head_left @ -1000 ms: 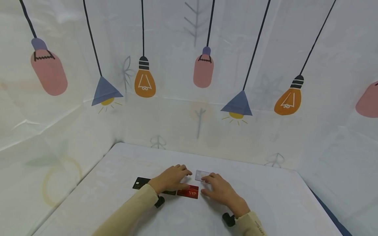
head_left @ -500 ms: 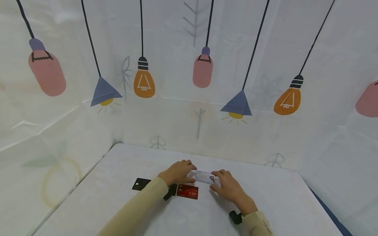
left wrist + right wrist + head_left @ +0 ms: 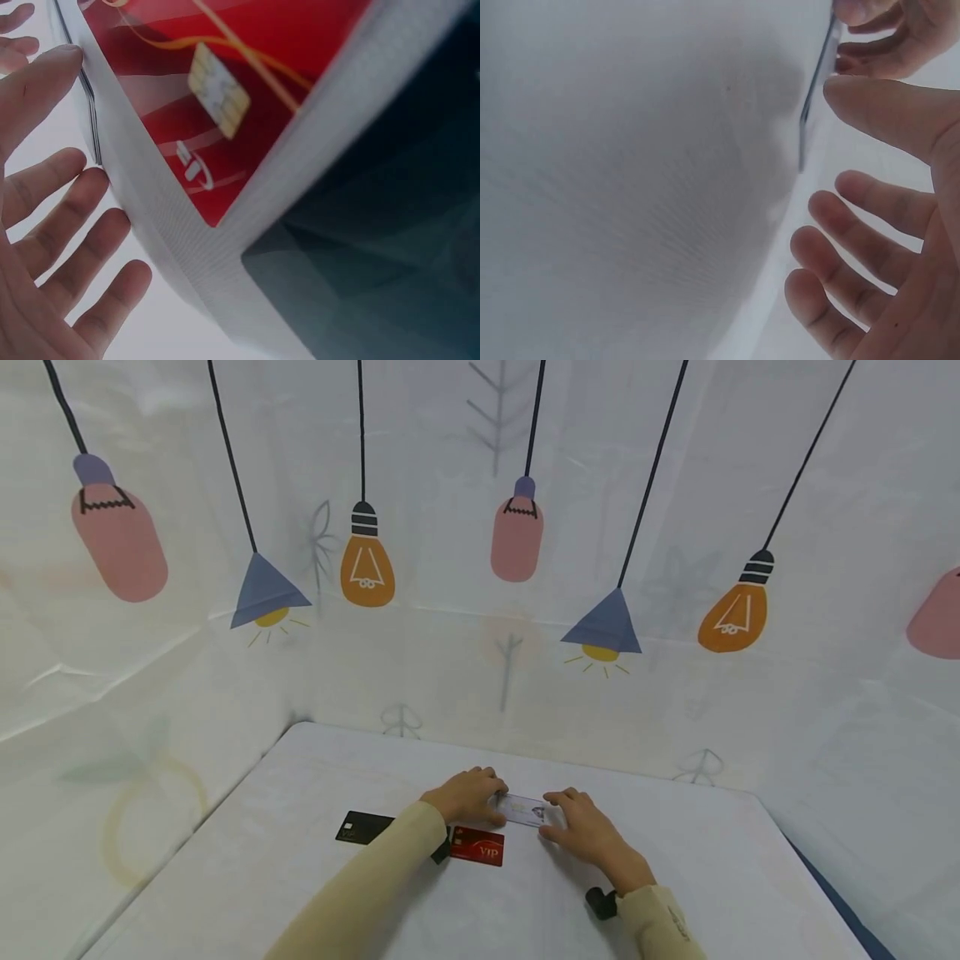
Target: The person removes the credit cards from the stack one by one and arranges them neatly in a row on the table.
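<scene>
Red card lies on the surface; beyond it, left hand and right hand bracket a pale card, fingers parted; whether they grip cannot be told.

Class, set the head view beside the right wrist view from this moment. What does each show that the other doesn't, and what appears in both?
Only the head view: the red VIP card, a dark card, the hanging-lamp drawings, the sleeves and the printed face of the clear card.

Only the right wrist view: the palm side of the right hand, and the clear card seen nearly edge-on.

Both: the two hands, including the left hand, the clear card between them, and the white tabletop.
</scene>
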Tool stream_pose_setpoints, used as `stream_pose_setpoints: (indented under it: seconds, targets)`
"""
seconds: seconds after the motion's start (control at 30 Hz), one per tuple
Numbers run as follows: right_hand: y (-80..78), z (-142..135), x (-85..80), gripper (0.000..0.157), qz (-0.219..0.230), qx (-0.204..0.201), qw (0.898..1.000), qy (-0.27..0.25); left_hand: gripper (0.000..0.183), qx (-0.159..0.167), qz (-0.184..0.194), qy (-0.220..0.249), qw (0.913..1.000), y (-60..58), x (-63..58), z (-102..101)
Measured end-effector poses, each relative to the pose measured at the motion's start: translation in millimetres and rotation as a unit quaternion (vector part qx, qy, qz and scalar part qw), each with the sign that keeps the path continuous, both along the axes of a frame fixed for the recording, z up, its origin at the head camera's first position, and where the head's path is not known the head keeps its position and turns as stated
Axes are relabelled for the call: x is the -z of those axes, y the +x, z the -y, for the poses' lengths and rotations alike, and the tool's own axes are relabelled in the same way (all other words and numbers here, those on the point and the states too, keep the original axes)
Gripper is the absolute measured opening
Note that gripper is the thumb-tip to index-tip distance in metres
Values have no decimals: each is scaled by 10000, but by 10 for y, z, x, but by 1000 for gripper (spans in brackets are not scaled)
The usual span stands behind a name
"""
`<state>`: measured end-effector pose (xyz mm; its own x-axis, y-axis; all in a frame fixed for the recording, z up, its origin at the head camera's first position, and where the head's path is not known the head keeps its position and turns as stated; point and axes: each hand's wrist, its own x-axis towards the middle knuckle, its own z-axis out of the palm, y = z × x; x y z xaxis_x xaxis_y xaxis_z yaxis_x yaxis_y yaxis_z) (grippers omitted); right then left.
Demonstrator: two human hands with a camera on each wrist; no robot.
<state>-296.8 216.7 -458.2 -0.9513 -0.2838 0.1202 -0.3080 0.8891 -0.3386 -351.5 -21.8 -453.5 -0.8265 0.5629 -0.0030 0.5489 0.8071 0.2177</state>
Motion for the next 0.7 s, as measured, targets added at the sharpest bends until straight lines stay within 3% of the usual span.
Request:
stream_pose_setpoints:
  seconds: [0.7]
  targets:
    - [-211, 127, 8, 51, 360, -17, 9990, 246, 54, 122, -214, -481, 9985, -79, -2, -91]
